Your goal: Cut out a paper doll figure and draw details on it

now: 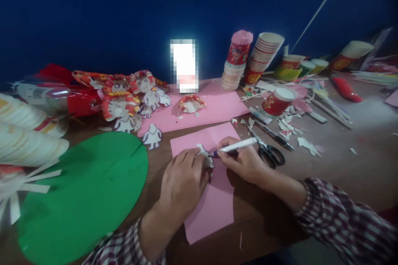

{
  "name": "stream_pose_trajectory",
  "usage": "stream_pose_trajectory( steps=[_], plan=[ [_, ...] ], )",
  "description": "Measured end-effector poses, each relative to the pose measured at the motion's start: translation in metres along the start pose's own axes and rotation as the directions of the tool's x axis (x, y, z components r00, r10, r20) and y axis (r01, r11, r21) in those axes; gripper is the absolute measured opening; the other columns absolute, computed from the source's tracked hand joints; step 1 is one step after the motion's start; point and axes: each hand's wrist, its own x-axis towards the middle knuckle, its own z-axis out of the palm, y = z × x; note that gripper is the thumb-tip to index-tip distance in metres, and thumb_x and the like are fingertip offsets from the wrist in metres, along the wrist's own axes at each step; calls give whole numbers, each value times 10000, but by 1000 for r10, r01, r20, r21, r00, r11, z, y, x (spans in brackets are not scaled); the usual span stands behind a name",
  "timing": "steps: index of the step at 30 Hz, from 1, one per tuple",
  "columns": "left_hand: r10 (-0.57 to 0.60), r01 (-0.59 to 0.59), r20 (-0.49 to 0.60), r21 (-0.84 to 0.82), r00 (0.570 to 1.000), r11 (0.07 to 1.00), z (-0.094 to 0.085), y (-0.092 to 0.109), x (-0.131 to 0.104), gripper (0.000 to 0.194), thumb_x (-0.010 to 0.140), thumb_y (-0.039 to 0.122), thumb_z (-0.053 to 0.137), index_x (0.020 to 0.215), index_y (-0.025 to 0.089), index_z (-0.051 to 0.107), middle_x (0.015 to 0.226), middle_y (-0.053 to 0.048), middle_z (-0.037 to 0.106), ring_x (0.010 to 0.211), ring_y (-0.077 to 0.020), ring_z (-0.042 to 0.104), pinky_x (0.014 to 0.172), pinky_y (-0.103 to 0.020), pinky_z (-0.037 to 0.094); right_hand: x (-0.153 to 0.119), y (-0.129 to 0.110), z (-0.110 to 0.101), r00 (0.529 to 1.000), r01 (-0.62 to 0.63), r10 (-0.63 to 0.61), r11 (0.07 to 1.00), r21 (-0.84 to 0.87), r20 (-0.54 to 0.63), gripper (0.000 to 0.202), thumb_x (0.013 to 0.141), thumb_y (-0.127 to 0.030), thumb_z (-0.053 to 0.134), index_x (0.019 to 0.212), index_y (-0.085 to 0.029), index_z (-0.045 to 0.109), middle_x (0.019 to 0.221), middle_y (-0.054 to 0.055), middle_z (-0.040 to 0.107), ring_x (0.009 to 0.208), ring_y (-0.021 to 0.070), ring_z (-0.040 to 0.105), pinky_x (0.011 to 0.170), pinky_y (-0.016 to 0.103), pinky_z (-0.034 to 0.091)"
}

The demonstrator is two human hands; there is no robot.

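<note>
My right hand (247, 163) grips a white marker (240, 145), its dark tip touching the edge of a small white paper cutout (205, 158). With fingers bent over that cutout, my left hand (183, 178) holds it down on a pink sheet of paper (214, 203); part of the cutout is hidden under the fingers. A similar doll-body cutout (152, 137) with a dark outline lies behind my left hand. Black-handled scissors (264, 149) rest just beyond my right hand, beside a pen (276, 136).
On the left lie a green oval sheet (93, 194) and stacked paper cups (27, 132). Finished paper dolls (120, 105) and a second pink sheet (214, 99) are farther back. Cup stacks (264, 58), a red cup (278, 101) and paper scraps (307, 145) occupy the right.
</note>
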Motion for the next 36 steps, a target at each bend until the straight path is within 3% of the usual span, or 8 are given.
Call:
stream_pose_trajectory(
  steps=[36],
  plan=[
    [2,-2,-11,25,1000,1000,2,-1,-1,269,817,211,579,1084,189,566,1165,-80,608,1094,-268,533,886,-449,478,-1,0,0,1000,14,-15,999,-32,-1,66,848,-213,535,813,-168,569,647,-15,547,572,108,468,538,220,366]
  ],
)
